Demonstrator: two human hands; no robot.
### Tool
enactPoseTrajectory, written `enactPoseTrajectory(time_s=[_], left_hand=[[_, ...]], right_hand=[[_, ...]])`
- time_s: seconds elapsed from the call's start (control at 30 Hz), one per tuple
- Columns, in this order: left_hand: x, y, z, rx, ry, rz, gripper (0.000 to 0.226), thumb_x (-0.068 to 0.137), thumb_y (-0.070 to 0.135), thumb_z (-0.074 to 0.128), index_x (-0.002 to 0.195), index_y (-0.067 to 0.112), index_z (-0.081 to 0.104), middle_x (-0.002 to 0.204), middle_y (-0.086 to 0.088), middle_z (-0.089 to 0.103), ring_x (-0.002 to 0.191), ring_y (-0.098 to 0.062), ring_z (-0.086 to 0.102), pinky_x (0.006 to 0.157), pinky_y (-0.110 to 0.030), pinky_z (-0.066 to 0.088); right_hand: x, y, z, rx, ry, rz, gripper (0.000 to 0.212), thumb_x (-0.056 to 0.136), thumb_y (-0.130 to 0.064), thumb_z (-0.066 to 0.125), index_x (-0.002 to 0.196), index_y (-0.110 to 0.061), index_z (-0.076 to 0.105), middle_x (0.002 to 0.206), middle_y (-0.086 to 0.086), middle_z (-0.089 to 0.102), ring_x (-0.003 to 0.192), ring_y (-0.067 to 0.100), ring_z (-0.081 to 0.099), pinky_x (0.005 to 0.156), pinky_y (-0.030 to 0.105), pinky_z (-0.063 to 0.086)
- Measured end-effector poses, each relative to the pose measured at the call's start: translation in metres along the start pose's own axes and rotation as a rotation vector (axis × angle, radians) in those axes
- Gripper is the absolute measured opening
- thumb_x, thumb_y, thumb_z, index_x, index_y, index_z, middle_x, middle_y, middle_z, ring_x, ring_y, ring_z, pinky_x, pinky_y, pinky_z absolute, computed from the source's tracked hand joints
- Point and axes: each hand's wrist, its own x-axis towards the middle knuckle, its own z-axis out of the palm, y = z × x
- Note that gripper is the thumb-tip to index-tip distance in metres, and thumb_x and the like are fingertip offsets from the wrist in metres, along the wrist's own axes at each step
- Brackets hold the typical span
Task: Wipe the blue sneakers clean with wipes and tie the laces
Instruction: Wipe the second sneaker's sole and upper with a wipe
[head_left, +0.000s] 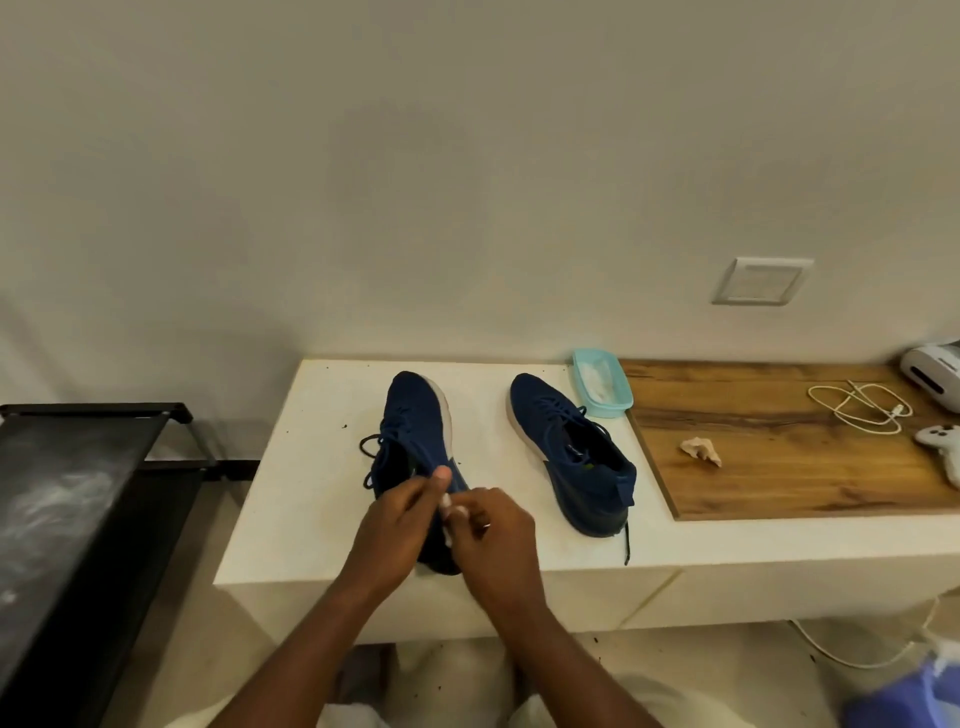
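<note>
Two blue sneakers with white soles stand on a white counter (322, 499). The left sneaker (415, 415) is tilted onto its side, its dark laces hanging loose to the left. My left hand (395, 525) grips its heel collar, thumb on top. My right hand (493, 535) pinches a small white wipe (448, 506) against the heel side of that sneaker. The right sneaker (566, 447) stands upright and apart, with one lace trailing over the counter's front edge. A light blue wipes tub (602, 384) sits open behind it.
A crumpled used wipe (701, 451) lies on the wooden board (779, 467) to the right, with a white cable (862, 408), a white controller (943, 441) and a white device (935, 369). A black rack (78, 493) stands at the left.
</note>
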Motion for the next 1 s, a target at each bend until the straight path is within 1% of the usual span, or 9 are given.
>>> enactPoseTrajectory(time_s=[0.1,0.2,0.27,0.43,0.6,0.7,0.8,0.87,1.0], left_hand=[[-0.008,0.004,0.008,0.025,0.012,0.063,0.045,0.089,0.065,0.055,0.088,0.023,0.072,0.081,0.004,0.073,0.081,-0.011,0.071,0.078,-0.028,0.057],[-0.011,0.004,0.005,-0.103,0.009,0.030,0.037,0.092,0.056,0.057,0.075,0.025,0.071,0.074,0.000,0.071,0.076,-0.014,0.071,0.079,-0.031,0.057],[-0.010,0.003,0.000,-0.167,0.011,0.004,0.037,0.092,0.050,0.060,0.065,0.026,0.067,0.069,-0.002,0.068,0.072,-0.017,0.069,0.078,-0.033,0.057],[0.000,-0.005,0.004,-0.128,0.060,-0.014,0.020,0.098,0.028,0.065,0.084,0.018,0.075,0.082,-0.003,0.075,0.085,-0.022,0.073,0.080,-0.039,0.062],[0.006,-0.012,0.005,-0.198,0.127,-0.076,0.015,0.100,0.024,0.062,0.093,0.016,0.073,0.090,-0.003,0.075,0.092,-0.024,0.073,0.084,-0.033,0.059],[0.006,-0.014,0.008,-0.199,0.130,-0.076,0.018,0.100,0.027,0.062,0.095,0.013,0.072,0.092,-0.007,0.075,0.091,-0.026,0.072,0.089,-0.043,0.060],[0.010,-0.015,0.012,-0.129,0.136,-0.067,0.025,0.100,0.032,0.062,0.092,0.010,0.069,0.091,-0.008,0.073,0.090,-0.027,0.070,0.088,-0.053,0.059],[0.010,-0.014,0.015,-0.120,0.144,-0.062,0.023,0.100,0.034,0.061,0.094,0.014,0.070,0.095,-0.002,0.074,0.094,-0.020,0.070,0.089,-0.046,0.060],[0.002,-0.010,0.010,-0.192,0.175,-0.042,0.024,0.095,0.042,0.066,0.095,0.019,0.072,0.087,0.006,0.076,0.088,-0.011,0.072,0.079,-0.023,0.058]], right_hand=[[0.003,-0.004,0.000,0.017,0.070,0.064,0.014,0.100,-0.022,0.058,0.091,-0.024,0.069,0.085,-0.011,0.064,0.082,0.002,0.060,0.070,0.012,0.047],[-0.011,-0.006,0.005,-0.017,-0.046,0.035,0.013,0.101,-0.023,0.056,0.097,-0.024,0.068,0.090,-0.015,0.060,0.088,-0.002,0.057,0.075,0.007,0.044],[-0.016,-0.001,0.006,-0.056,-0.110,-0.026,0.010,0.099,-0.022,0.059,0.096,-0.026,0.067,0.090,-0.017,0.058,0.086,0.000,0.057,0.077,0.009,0.045],[0.014,0.021,0.000,0.056,0.093,0.108,0.012,0.098,-0.020,0.061,0.101,-0.023,0.073,0.097,-0.010,0.066,0.090,0.001,0.062,0.076,0.014,0.050],[0.002,0.019,0.014,0.024,-0.011,0.079,0.017,0.099,-0.022,0.060,0.111,-0.022,0.072,0.100,-0.008,0.064,0.093,-0.003,0.059,0.079,0.006,0.047],[0.002,0.023,0.003,-0.038,-0.038,0.056,0.013,0.096,-0.021,0.065,0.104,-0.023,0.075,0.095,-0.010,0.067,0.086,0.000,0.061,0.077,0.007,0.048],[0.024,0.036,-0.006,-0.043,0.006,0.176,0.012,0.094,-0.024,0.068,0.100,-0.023,0.078,0.094,-0.012,0.072,0.084,0.002,0.065,0.075,0.015,0.052],[0.032,0.036,-0.002,-0.062,0.004,0.217,0.016,0.095,-0.026,0.066,0.106,-0.022,0.078,0.101,-0.010,0.073,0.090,0.005,0.067,0.081,0.020,0.056],[0.018,0.016,0.006,0.024,-0.040,0.108,0.016,0.096,-0.022,0.065,0.107,-0.021,0.076,0.099,-0.010,0.068,0.088,-0.003,0.062,0.075,0.006,0.047]])
